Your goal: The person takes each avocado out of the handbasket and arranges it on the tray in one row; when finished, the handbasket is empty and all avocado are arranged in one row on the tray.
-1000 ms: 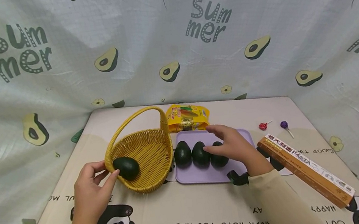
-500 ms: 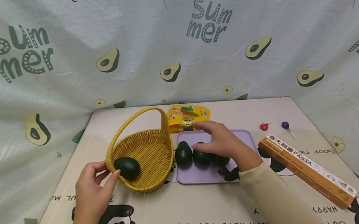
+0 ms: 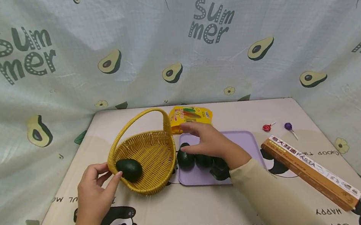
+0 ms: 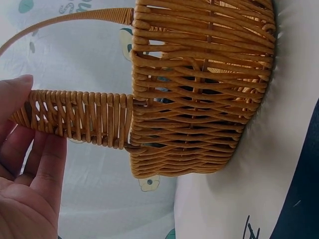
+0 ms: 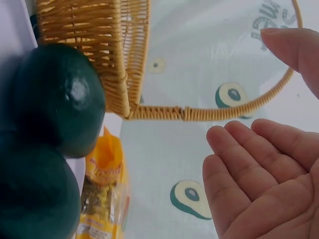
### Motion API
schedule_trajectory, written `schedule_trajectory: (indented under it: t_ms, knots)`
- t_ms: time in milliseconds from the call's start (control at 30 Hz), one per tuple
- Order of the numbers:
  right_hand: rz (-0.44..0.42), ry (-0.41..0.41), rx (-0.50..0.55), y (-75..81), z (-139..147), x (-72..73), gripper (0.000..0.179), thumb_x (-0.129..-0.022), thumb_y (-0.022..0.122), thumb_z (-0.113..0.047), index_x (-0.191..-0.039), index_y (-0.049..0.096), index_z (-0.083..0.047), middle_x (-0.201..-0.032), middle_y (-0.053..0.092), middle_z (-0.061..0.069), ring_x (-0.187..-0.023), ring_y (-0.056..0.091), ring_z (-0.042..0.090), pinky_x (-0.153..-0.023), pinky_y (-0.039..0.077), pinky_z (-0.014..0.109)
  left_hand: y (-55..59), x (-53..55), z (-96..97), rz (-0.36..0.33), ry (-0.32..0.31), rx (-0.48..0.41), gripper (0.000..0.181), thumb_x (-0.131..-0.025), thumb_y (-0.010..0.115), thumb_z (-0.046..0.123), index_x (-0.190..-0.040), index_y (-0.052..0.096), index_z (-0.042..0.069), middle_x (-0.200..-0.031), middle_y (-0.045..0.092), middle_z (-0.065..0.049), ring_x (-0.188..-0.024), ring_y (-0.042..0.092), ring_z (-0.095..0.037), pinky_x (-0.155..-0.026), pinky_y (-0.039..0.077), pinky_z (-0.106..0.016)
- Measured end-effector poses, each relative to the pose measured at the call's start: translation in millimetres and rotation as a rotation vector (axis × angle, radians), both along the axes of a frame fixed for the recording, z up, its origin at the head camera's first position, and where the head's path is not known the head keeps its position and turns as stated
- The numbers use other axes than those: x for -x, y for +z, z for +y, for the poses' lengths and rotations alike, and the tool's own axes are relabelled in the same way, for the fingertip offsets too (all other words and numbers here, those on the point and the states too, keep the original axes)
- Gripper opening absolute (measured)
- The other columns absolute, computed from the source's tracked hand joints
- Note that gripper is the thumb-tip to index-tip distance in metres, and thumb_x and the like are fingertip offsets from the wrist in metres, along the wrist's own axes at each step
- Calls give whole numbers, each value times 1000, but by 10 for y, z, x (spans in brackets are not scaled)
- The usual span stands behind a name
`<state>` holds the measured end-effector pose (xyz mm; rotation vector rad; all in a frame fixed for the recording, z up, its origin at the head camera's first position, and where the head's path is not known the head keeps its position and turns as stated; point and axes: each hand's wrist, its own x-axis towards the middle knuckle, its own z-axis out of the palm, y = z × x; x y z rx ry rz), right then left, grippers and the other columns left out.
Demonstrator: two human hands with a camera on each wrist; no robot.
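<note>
My left hand pinches the base of the handle of a yellow wicker basket; the left wrist view shows thumb and fingers on the woven handle. One dark green avocado lies inside the basket, against its left side. My right hand hovers over a lilac tray, fingers extended and apart from the avocados. On the tray, the leftmost avocado shows beneath the thumb and another avocado sits beside it. The right arm and its black wrist device hide the tray's right-hand avocado.
Behind the tray lies a yellow snack bag. To the right are a red lollipop, a purple lollipop and a long pasta box lying diagonally. A printed cloth hangs along the table's back.
My right hand has moved left across the tray, from over the right-hand avocado to above the leftmost one. The left hand keeps its hold on the basket handle.
</note>
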<state>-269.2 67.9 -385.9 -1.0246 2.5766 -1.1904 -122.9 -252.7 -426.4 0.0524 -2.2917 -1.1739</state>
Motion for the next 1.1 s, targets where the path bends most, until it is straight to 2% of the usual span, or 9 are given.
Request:
schedule_trajectory:
  t_ms: [167, 467, 667, 867, 1100]
  knots:
    - [-4, 12, -5, -12, -99, 15, 72, -87, 84, -30, -149, 52, -11, -149, 57, 4, -137, 55, 22, -119, 43, 39, 5, -9, -3, -2, 0, 7, 40, -82, 81, -8, -113, 57, -4, -113, 62, -12, -106, 53, 16, -93, 47, -2]
    - [-72, 65, -21, -54, -293, 63, 75, -88, 83, -34, -150, 50, -8, -151, 55, 12, -140, 53, 22, -121, 41, 41, -2, -4, -11, 14, -9, 19, 41, -81, 82, -8, -113, 57, -6, -113, 62, -13, -106, 53, 18, -92, 47, -2]
    - [-84, 79, -75, -48, -409, 63, 75, -88, 82, -35, -152, 49, -11, -152, 55, 7, -141, 51, 21, -120, 42, 39, 5, -4, -14, 23, -13, 24, 41, -81, 82, -8, -113, 57, -6, -112, 62, -13, -106, 53, 18, -92, 47, -2]
    - [-114, 109, -64, -30, -508, 77, 78, -88, 82, -34, -153, 47, -8, -153, 54, 11, -142, 51, 23, -121, 41, 41, 0, 2, -16, 28, -15, 17, 41, -79, 82, -10, -112, 57, -6, -112, 61, -13, -105, 53, 17, -92, 48, -2]
    - [-126, 132, -61, -37, -645, 105, 75, -88, 82, -36, -151, 50, -12, -150, 57, 6, -138, 54, 17, -117, 46, 34, -8, 5, -16, 38, -16, -2, 40, -79, 81, -12, -110, 57, -8, -111, 61, -14, -105, 54, 16, -92, 49, -3]
